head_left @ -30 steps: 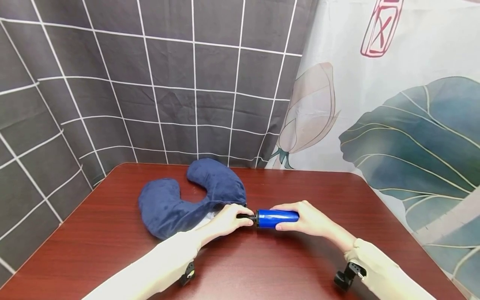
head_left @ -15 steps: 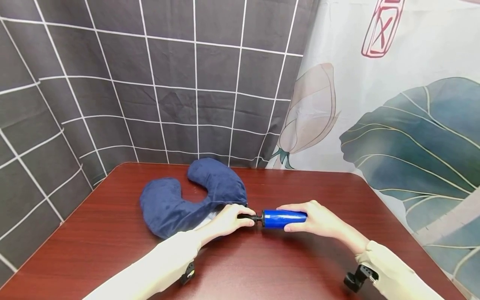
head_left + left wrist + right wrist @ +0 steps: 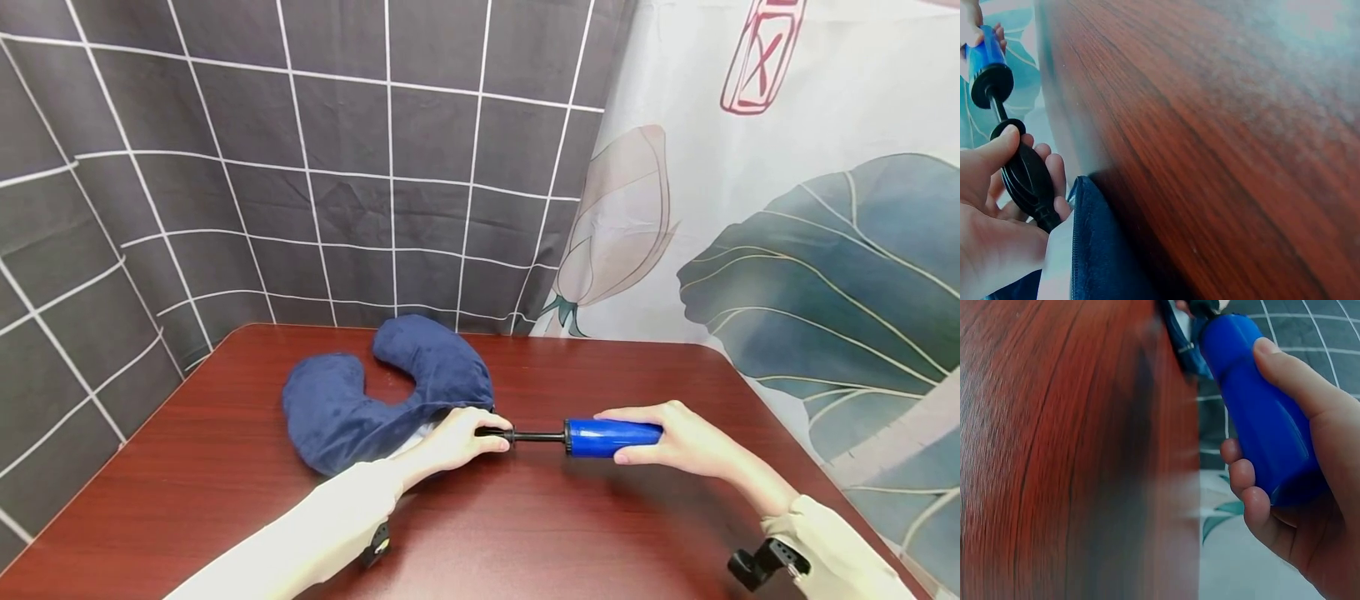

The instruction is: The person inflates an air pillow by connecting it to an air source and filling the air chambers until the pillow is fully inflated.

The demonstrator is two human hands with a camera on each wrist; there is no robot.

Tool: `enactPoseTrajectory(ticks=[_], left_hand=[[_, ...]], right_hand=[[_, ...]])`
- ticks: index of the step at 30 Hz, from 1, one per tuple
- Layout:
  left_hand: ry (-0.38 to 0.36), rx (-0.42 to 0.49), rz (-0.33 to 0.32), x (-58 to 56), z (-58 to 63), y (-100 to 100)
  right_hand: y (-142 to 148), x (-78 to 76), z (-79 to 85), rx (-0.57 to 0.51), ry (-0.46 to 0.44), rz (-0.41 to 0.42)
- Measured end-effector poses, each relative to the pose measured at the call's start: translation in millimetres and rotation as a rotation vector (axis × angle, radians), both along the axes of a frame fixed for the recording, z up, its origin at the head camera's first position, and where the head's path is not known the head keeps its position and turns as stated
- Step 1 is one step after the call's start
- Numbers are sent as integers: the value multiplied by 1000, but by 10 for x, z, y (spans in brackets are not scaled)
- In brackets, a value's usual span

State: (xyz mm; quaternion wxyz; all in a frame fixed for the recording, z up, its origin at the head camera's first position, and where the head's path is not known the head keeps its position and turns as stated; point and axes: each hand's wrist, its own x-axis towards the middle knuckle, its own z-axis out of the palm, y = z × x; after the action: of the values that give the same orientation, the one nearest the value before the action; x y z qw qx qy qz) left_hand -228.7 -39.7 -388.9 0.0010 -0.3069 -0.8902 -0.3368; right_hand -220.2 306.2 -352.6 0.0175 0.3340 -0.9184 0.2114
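Note:
My right hand (image 3: 678,437) grips the blue barrel of a hand pump (image 3: 611,438), thumb on one side and fingers round the other. Between barrel and handle a length of black rod shows. The black pump handle (image 3: 1027,178) is held by my left hand (image 3: 457,440), its thumb near the handle's collar. Against that hand lies a navy U-shaped neck pillow (image 3: 442,375) on the table. Its zipped cover (image 3: 1094,244) is open there, and a white inner lining (image 3: 1057,262) shows beside the handle's narrow end.
The dark red wooden table (image 3: 525,525) carries everything. Behind it hangs a dark grey curtain (image 3: 345,125) with white grid lines, and to the right a pale curtain (image 3: 697,208) with a lotus print. A small black device (image 3: 768,562) sits on the right sleeve.
My right hand has moved right with the pump barrel, drawing it away from the handle, so more of the rod shows. My left hand and the pillow have stayed nearly in place.

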Motion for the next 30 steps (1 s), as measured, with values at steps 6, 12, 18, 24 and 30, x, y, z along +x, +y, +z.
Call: enactPoseTrajectory(ticks=[6, 12, 18, 24, 30], left_hand=[[-8, 0, 3, -16, -8, -8], [-11, 1, -3, -15, -13, -10], [-10, 11, -4, -19, -20, -7], [-22, 35, -4, -31, -23, 1], [-28, 33, 1, -32, -38, -8]], right_hand=[[176, 42, 42, -30, 23, -22], [320, 77, 63, -24, 1, -49], [302, 69, 47, -40, 25, -47], [148, 19, 34, -56, 27, -45], [-68, -58, -20, -45, -28, -17]])
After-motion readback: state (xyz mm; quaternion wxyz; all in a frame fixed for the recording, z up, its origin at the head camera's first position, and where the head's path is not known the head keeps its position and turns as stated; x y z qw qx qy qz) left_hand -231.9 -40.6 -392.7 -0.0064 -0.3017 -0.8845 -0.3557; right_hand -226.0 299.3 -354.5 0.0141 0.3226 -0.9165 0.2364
